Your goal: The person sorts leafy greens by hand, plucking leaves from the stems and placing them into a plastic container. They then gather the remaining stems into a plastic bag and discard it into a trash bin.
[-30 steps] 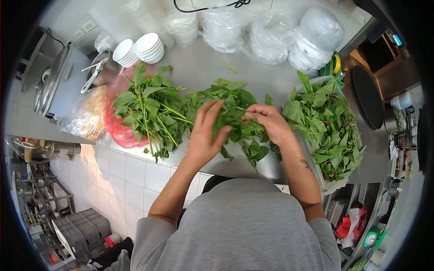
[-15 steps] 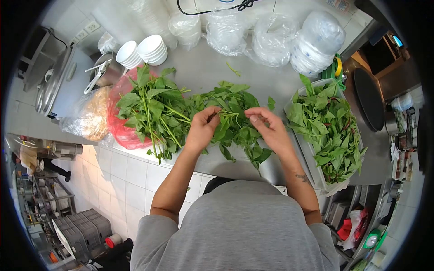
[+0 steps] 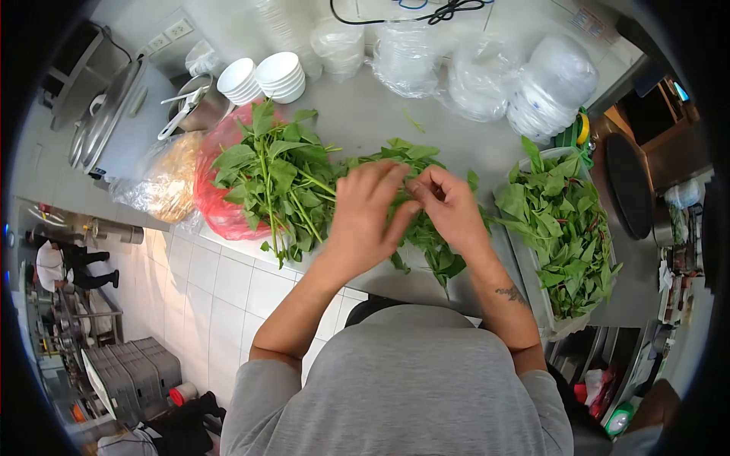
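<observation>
Both hands together over the steel counter (image 3: 357,114), at the middle pile of greens (image 3: 426,228). Left hand (image 3: 365,216) laid on top of that pile, fingers long and nearly straight, fingertips meeting the right hand; whether anything sits pinched under them, cannot tell. Right hand (image 3: 449,205) curled, thumb and forefinger narrowed onto a thin stem or leaf of the middle pile, at its upper edge, touching the left fingertips. Middle pile spread flat on the counter, leaves poking out below both wrists toward the counter's near edge. Just left of that pile, and touching it, a bigger bunch of long-stemmed greens (image 3: 277,175), lying half on a red plastic bag (image 3: 217,205). Further left of the bag, a clear bag with something pale brown (image 3: 163,182) inside. Right of the middle pile, apart from it, a clear tub (image 3: 532,292) heaped with loose leaves (image 3: 563,220). Behind the long-stemmed bunch, two stacks of white bowls (image 3: 262,76) and a metal pot (image 3: 201,110) with utensil handles sticking out. Along the back of the counter, behind the middle pile, stacks of plastic containers in clear wrap (image 3: 471,64). Grey shirt (image 3: 411,387) filling the bottom of the view, below the counter's near edge.
</observation>
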Demonstrator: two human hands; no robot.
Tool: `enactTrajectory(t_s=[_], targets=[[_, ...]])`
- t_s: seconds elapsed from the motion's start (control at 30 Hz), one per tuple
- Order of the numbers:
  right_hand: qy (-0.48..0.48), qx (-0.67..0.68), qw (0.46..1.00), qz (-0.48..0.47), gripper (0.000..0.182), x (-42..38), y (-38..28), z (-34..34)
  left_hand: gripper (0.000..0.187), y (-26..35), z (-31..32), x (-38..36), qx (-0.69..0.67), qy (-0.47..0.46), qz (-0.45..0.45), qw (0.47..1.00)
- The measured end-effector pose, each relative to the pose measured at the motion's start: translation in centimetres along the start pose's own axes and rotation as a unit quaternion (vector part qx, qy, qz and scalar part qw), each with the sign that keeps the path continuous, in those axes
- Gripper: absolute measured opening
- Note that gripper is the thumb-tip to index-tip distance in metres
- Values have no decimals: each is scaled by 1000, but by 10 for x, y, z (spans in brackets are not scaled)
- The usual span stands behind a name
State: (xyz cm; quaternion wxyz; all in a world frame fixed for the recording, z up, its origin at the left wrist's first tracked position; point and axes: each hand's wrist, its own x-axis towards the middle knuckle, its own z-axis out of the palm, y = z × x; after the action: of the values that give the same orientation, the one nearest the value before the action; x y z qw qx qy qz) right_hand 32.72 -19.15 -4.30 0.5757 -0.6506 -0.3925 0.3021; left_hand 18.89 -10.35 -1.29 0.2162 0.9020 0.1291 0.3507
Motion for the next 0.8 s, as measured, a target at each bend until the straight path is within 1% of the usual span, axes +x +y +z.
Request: enactTrajectory(t_s=[0.1,0.13,0.2,0.3,0.4,0.53,0.63,0.67,0.7,0.73,0.8], targets=[[2,-24,999,-34,20,13,-22,-2,39,-16,7,0,72,-16,15,997],[-7,-16,999,-47,19,16,-28,-2,37,-17,5,6,57,21,44,997],[-24,-1,997,-74,18,22,-39,0,35,-11,-5,15,78,19,51,995],[-12,-54,986,-158,16,31,-47,5,31,-17,-12,22,119,29,67,990],[-6,-97,979,-179,14,31,-63,9,26,-20,-17,27,134,44,80,987],[58,-106,965,-235,13,33,-57,27,20,-20,-21,30,131,51,74,987],[89,-104,952,-274,14,33,-56,42,14,-24,-21,29,67,65,39,995],[100,-103,947,-289,14,33,-58,47,12,-21,-25,27,-16,67,-27,997],[111,-102,941,-304,15,33,-60,51,10,-14,-32,27,-99,68,-92,988],[83,-54,957,-274,15,33,-63,54,9,-11,-37,25,-182,69,-154,969],[26,44,976,-212,17,33,-68,61,12,-15,-46,21,-253,71,-196,945]])
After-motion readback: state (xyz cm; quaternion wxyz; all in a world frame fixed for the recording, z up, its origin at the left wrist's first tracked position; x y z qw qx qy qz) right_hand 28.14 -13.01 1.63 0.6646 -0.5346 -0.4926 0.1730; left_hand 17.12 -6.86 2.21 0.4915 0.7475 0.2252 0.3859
